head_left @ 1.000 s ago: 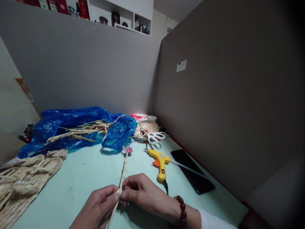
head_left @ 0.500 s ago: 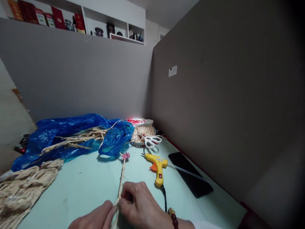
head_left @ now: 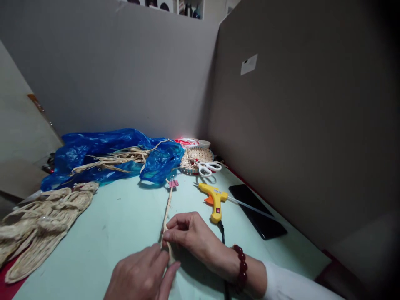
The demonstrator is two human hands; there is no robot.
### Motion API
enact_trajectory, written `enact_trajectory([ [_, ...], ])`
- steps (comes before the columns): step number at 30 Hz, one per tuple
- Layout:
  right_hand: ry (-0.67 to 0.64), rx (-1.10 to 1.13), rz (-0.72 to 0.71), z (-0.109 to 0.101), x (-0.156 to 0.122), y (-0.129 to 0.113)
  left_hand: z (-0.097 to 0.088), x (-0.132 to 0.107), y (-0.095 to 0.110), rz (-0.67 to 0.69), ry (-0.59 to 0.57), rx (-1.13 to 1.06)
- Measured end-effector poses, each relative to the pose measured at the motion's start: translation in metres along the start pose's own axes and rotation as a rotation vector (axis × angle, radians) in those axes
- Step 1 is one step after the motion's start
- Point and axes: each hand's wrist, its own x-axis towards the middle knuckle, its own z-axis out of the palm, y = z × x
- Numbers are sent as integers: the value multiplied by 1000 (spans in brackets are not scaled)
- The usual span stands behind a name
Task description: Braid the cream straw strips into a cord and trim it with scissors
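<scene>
A thin straw braid [head_left: 168, 207] runs toward me across the pale green tabletop, its far end under a pink binder clip [head_left: 173, 183]. My right hand [head_left: 195, 237], a dark red bead bracelet at its wrist, pinches the braid's near end between thumb and fingertips. Just below and to the left, my left hand [head_left: 140, 268] has its fingers curled on the loose straw strands, the thumb standing a little apart. One pale strand [head_left: 170, 252] passes between the two hands. Part of the strands is hidden behind the left fingers.
A yellow glue gun [head_left: 215, 201] lies right of the braid, beside a black phone [head_left: 258, 211]. White-handled scissors [head_left: 208, 167] rest by a woven basket [head_left: 203, 154]. Behind sits a blue plastic bag [head_left: 93, 143] with straw [head_left: 121, 157]. Woven straw slippers [head_left: 59, 223] lie left.
The view has tilted down and turned left. My left hand's thumb has moved away from its fingers, and a strand now shows between the hands. My right hand still pinches the braid.
</scene>
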Motion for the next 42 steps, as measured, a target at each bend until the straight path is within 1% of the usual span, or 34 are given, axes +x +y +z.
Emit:
enact_trajectory([
  [2,-7,15,0,0,-1,-1,-14,10,1,-199,92,-183],
  [3,-12,16,1,-1,-2,-2,-18,15,0,-327,101,-291],
  [4,-16,12,1,-1,-2,-2,-21,21,-2,-445,53,-446],
  [5,-23,7,4,-2,-2,-2,-22,25,-6,-553,-55,-638],
  [6,-30,-1,5,-3,-2,-2,-21,29,-9,-627,-191,-848],
  [7,-38,-19,4,-4,-2,-3,-19,32,-13,-676,-283,-1000],
  [8,-48,-58,-3,-5,-2,-3,-16,35,-16,-721,-333,-1107],
  [9,-55,-122,-23,-7,-3,-4,-14,36,-18,-746,-354,-1168],
  [10,-64,-215,-59,-8,-4,-5,-12,37,-20,-755,-342,-1182],
  [12,-72,-472,-169,-9,-8,-8,-9,36,-21,-731,-301,-1120],
  [14,-51,-768,-276,-9,-13,-9,-9,34,-20,-696,-270,-1000],
  [16,2,-1022,-354,-8,-18,-8,-10,31,-19,-677,-244,-852],
  [18,52,-1203,-438,-6,-22,-5,-11,29,-17,-654,-222,-747],
  [20,62,-1313,-553,-4,-24,1,-10,28,-15,-628,-209,-736],
  [22,26,-1384,-680,-3,-25,6,-8,28,-14,-626,-215,-827],
  [26,-8,-1468,-951,-1,-24,14,-3,27,-17,-650,-283,-1079],
  [28,-12,-1484,-1073,0,-23,15,-1,26,-19,-632,-289,-1146],
  [30,-23,-1491,-1153,0,-23,13,-2,25,-21,-615,-297,-1190],
  [34,-37,-1508,-1231,3,-25,10,-10,24,-19,-675,-331,-1330],
  [36,-32,-1545,-1269,5,-26,10,-14,23,-16,-715,-285,-1394],
  [38,-39,-1580,-1278,6,-27,12,-16,23,-13,-737,-241,-1397],
  [40,-56,-1581,-1225,6,-27,14,-17,23,-13,-748,-227,-1387],
  [42,-56,-1528,-1099,5,-26,15,-17,24,-15,-775,-242,-1407],
])
